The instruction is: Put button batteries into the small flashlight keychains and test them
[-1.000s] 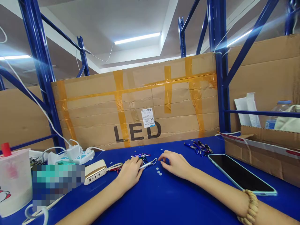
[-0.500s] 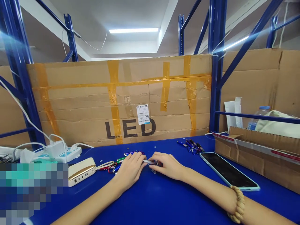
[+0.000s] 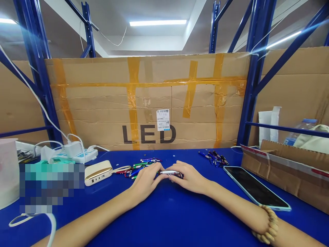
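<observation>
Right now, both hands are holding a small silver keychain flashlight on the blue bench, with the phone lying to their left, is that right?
No: the left hand and right hand do hold the keychain flashlight on the bench, but the phone lies to their right, as the head view shows.

Colours on the bench. The light point(image 3: 169, 173) between the fingertips is silver with dark bands. The bench top point(image 3: 164, 221) is saturated blue, and the rack uprights point(image 3: 253, 79) are a deeper blue. The carton point(image 3: 102, 103) is tan, crossed by orange tape point(image 3: 133, 103), with black lettering point(image 3: 149, 134) and a white label point(image 3: 163, 120) striped by a black barcode. The keychains point(image 3: 137, 168) at left mix green, red, blue and silver. The power bank point(image 3: 98, 172) is cream with a gold band. The phone point(image 3: 257, 187) shows a black screen in a pale blue edge. The bracelet point(image 3: 267, 224) has tan beads.
</observation>
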{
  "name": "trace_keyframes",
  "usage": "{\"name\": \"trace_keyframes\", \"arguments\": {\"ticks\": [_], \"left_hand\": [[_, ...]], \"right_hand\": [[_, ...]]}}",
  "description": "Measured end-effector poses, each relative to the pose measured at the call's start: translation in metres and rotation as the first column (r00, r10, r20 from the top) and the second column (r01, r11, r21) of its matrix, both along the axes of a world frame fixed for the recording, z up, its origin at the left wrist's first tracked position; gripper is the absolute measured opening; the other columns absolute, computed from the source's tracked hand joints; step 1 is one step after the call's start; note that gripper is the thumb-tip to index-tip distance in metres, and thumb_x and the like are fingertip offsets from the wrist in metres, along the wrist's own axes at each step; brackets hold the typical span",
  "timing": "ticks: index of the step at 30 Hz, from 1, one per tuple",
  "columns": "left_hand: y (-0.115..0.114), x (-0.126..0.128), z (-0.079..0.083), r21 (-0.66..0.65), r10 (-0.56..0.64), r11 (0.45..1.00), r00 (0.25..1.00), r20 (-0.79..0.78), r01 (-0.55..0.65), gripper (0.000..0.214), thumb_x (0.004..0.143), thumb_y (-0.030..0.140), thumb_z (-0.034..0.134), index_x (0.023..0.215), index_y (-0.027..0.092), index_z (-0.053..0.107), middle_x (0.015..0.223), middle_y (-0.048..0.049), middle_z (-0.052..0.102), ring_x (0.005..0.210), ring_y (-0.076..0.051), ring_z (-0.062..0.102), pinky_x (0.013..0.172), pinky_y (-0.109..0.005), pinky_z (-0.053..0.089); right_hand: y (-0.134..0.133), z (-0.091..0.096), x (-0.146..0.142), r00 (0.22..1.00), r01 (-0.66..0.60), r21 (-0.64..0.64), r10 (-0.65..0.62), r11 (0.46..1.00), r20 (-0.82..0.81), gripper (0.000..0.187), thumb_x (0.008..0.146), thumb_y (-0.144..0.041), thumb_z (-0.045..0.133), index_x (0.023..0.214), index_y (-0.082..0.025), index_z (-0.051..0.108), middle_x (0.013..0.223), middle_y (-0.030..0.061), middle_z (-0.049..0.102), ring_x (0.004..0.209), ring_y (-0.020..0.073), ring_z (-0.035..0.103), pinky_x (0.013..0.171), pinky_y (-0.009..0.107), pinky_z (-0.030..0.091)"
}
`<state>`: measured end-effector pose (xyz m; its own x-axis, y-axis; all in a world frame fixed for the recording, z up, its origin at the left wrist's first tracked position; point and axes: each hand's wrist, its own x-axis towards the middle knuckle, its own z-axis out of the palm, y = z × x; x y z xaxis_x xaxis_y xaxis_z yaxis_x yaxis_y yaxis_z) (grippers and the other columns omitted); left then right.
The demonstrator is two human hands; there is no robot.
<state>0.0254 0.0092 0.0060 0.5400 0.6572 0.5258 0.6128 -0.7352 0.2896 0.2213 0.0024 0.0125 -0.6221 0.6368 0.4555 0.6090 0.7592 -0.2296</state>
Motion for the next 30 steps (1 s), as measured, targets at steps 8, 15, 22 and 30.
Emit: {"name": "trace_keyframes", "arguments": {"ticks": [8, 15, 22, 30], "left_hand": [[0.004, 0.002, -0.005, -0.161, 0.026, 0.987, 0.983, 0.179, 0.003, 0.023, 0.085, 0.041, 0.044, 0.081, 0.02, 0.05, 0.077, 0.0019, 0.059, 0.067, -0.013, 0.052, 0.061, -0.024, 0.037], [-0.006, 0.008, 0.0, -0.25, -0.01, 0.962, 0.924, 0.382, 0.114, 0.025, 0.082, 0.043, 0.047, 0.083, 0.019, 0.05, 0.077, -0.0008, 0.057, 0.072, -0.014, 0.051, 0.065, -0.025, 0.041], [0.0, 0.001, -0.002, -0.304, -0.092, 0.892, 0.793, 0.602, 0.334, 0.033, 0.087, 0.038, 0.024, 0.1, 0.018, 0.046, 0.101, -0.0097, 0.056, 0.098, -0.02, 0.053, 0.081, -0.033, 0.043], [0.005, 0.005, 0.001, -0.407, 0.158, 0.883, 0.67, 0.726, 0.233, 0.03, 0.082, 0.041, 0.026, 0.08, 0.018, 0.045, 0.085, -0.0061, 0.056, 0.083, -0.018, 0.056, 0.074, -0.03, 0.046]], "right_hand": [[-0.003, 0.0, -0.004, 0.994, -0.032, -0.26, 0.004, 0.965, -0.108, 0.035, 0.09, -0.043, 0.036, 0.1, -0.019, 0.06, 0.079, 0.0005, 0.059, 0.063, 0.0103, 0.046, 0.058, 0.023, 0.036], [-0.003, 0.001, -0.006, 0.966, -0.094, -0.31, 0.011, 0.946, -0.26, 0.044, 0.091, -0.046, 0.03, 0.083, -0.016, 0.061, 0.077, 0.0018, 0.059, 0.069, 0.0118, 0.051, 0.064, 0.023, 0.039], [-0.001, 0.003, -0.006, 0.976, 0.088, -0.25, -0.133, 0.964, -0.17, 0.028, 0.086, -0.039, 0.045, 0.083, -0.022, 0.067, 0.079, 0.0001, 0.065, 0.078, 0.0147, 0.053, 0.067, 0.024, 0.037], [0.0, 0.002, -0.006, 0.982, 0.084, -0.266, -0.125, 0.96, -0.144, 0.025, 0.086, -0.037, 0.045, 0.081, -0.024, 0.066, 0.079, -0.0025, 0.066, 0.08, 0.0146, 0.052, 0.07, 0.025, 0.034]]}}
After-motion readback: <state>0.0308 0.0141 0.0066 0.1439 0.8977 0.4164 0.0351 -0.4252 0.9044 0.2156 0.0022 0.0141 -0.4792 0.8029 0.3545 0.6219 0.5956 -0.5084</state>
